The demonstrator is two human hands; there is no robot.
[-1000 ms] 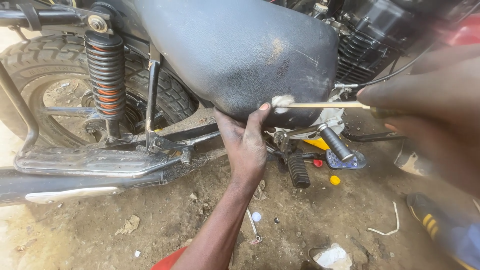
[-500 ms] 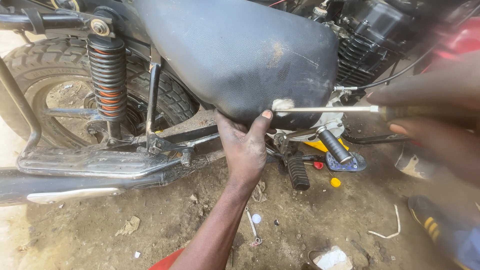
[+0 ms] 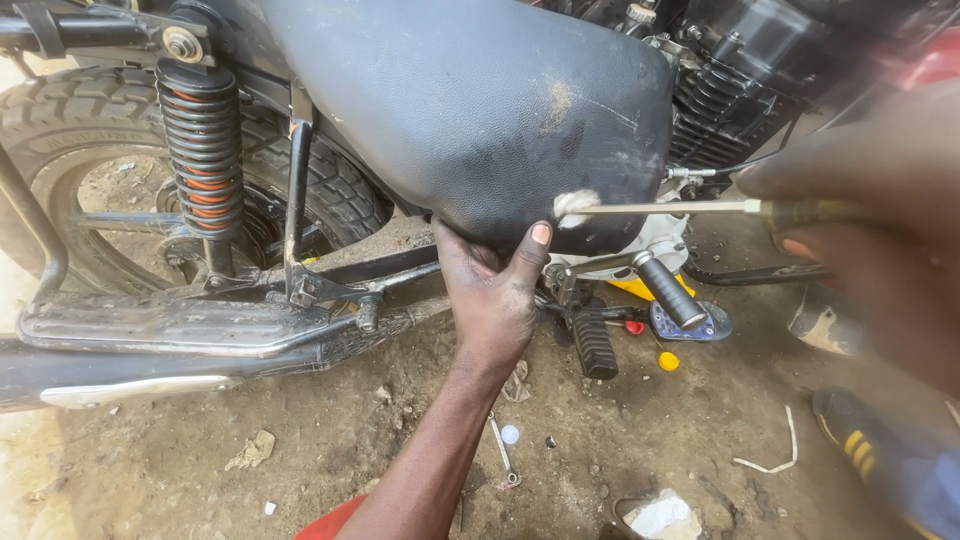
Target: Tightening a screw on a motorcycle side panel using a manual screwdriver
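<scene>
Gripping the lower edge of the black seat throughout, left hand barely shifted. Right hand, fingers closed round the screwdriver, eased back slightly, leaving white wadding against the seat's side. Probably mid-patching.

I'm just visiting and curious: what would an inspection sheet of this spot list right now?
Surface: bare dirt ground.
Job's things: black motorcycle seat, off the bike; screwdriver tip at a whitish tuft on its edge.
Clutter: yellow cap, white cap, paper scraps.
Hands: left hand grips the seat's lower edge; right hand holds the screwdriver.
Cables: thin black cable by the engine.
Surroundings: rear tyre, coil shock absorber, exhaust pipe, footpeg.
</scene>
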